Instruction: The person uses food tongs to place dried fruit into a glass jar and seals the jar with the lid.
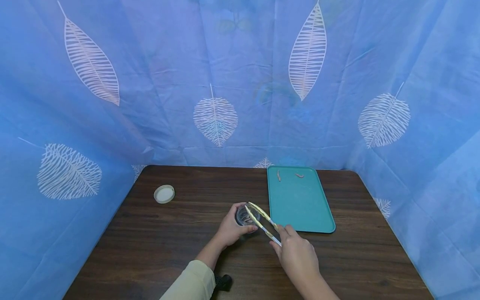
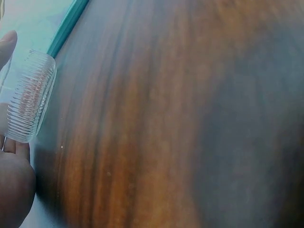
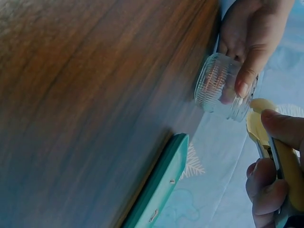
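Observation:
My left hand [image 1: 229, 228] grips a clear ribbed jar [image 3: 213, 85], its thumb on one side and fingers round the other. Small reddish-brown pieces show through the jar wall, and its mouth is uncovered. Between the thumb and fingers of my right hand [image 1: 298, 252] is a pair of tongs [image 1: 263, 214] with yellow tips. The tongs' arms are spread, and their tips overlap the jar's mouth in the head view. On the teal tray [image 1: 300, 204] lie two small curved brownish pieces, one upright strip [image 1: 278, 175] and one crescent [image 1: 299, 175].
A round whitish lid [image 1: 164, 194] lies on the dark wooden table [image 1: 180, 233] at the back left. The tray stands right of the jar, near the back edge. Blue leaf-patterned cloth [image 1: 243, 58] hangs behind and at both sides.

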The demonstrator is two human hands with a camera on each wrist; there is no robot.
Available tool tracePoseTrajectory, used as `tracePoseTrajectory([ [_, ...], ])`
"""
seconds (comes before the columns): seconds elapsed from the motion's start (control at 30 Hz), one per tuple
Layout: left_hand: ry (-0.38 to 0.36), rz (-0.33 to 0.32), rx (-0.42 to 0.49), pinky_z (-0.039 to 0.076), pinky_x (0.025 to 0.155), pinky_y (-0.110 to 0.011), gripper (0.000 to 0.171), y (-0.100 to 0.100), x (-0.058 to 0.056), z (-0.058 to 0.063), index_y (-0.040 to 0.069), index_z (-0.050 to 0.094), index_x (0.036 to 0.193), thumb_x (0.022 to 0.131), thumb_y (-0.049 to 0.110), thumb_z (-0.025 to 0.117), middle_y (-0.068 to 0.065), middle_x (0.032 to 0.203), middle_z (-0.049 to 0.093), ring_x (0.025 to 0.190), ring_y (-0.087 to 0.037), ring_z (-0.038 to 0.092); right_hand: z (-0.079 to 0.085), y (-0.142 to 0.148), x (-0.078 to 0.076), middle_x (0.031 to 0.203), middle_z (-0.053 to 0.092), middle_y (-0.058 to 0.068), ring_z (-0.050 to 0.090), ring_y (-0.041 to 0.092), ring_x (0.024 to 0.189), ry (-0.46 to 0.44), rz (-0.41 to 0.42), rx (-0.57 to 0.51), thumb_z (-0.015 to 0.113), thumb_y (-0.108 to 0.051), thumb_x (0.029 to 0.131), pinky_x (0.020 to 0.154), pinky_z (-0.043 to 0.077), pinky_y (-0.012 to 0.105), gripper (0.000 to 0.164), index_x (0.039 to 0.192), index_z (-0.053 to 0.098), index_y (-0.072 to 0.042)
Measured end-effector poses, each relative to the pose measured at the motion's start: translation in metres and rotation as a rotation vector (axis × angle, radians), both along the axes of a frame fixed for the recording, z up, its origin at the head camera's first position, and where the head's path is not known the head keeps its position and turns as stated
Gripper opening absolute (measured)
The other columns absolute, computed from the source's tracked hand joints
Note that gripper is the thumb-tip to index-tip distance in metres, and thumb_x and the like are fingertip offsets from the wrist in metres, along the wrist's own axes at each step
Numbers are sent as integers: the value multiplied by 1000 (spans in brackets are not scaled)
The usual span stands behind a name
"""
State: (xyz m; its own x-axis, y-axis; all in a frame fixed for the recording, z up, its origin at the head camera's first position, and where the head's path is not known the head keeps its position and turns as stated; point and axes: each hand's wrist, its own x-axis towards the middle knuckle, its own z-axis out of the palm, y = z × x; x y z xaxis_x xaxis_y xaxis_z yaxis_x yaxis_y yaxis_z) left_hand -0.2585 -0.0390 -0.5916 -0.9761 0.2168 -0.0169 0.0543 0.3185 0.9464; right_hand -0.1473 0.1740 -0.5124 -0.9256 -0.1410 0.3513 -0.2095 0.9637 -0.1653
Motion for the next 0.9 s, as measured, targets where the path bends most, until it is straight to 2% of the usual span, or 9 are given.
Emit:
tracePoseTrajectory([
  [0.1,-1,-1,-5,47,115,-56,91,0,-1,1,21,48,157,83,35,97,-8,150,64,133,-29,63,-1,2,-1,93,69,4,53,6,52,-5,-4,-1,94,-34,86,46,50,26,52,125,78,-4],
  [0.27,5,-5,-27,48,115,-57,91,1,-3,3,20,47,158,83,36,97,-10,150,64,134,-30,63,-2,4,-2,96,68,6,58,10,53,-5,-15,-25,94,-35,86,48,54,31,56,127,77,-1],
  [0.57,58,-60,-112,48,114,-61,93,3,-7,15,12,44,158,84,35,95,-19,152,59,137,-37,60,-5,10,-6,100,69,9,58,13,51,14,-21,-13,94,-39,84,49,56,33,63,127,75,4],
  [0.77,99,-101,-130,46,118,-61,96,5,-9,19,9,39,163,86,31,94,-18,158,52,144,-38,53,-3,14,-11,103,69,12,58,17,56,-69,-53,-80,95,-42,83,55,56,40,70,131,73,4],
  [0.9,108,-111,-129,45,118,-62,93,6,-10,21,9,45,160,85,32,94,-17,154,56,143,-39,53,0,16,-14,105,68,11,54,14,57,-115,-60,-115,96,-43,82,54,52,36,73,134,72,3],
])
